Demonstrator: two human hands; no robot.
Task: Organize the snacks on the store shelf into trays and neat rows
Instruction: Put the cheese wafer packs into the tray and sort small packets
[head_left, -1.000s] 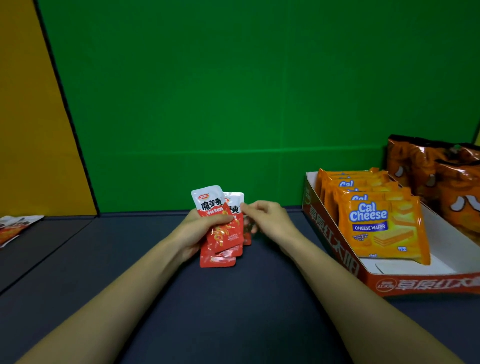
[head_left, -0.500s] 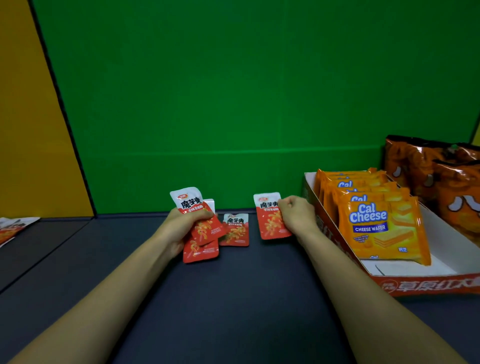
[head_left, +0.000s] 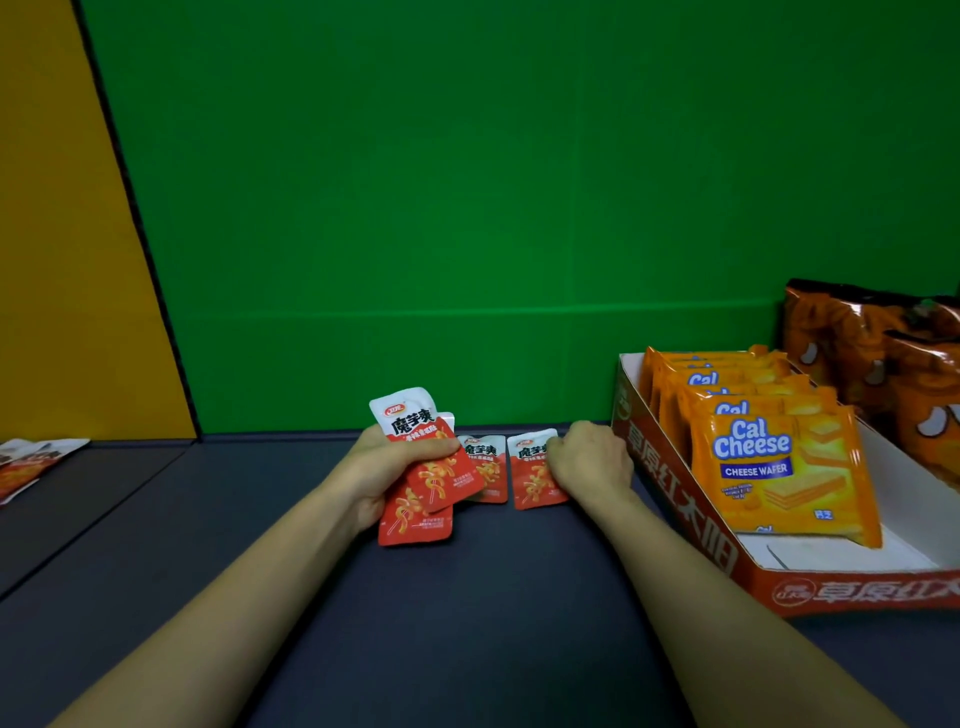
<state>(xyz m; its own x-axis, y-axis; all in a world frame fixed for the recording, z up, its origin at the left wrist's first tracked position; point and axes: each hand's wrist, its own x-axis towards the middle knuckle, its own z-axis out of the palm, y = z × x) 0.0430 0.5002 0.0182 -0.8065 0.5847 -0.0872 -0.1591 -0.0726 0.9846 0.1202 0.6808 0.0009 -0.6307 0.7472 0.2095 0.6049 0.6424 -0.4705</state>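
Right hand (head_left: 589, 462) now nearer tray (head_left: 675, 499), wafer packs (head_left: 779, 467) inside

The right hand (head_left: 589, 462) has set its red sachet (head_left: 535, 470) down.

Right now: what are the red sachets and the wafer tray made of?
Red sachets: looks like glossy plastic film; they crinkle and bend in the left hand. Wafer tray: seemingly printed cardboard, matte white inside, with folded edges and a visible flap seam.

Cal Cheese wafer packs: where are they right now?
In the head view, on the right: the Cal Cheese wafer packs stand in a row inside the red cardboard tray, just right of the right hand.
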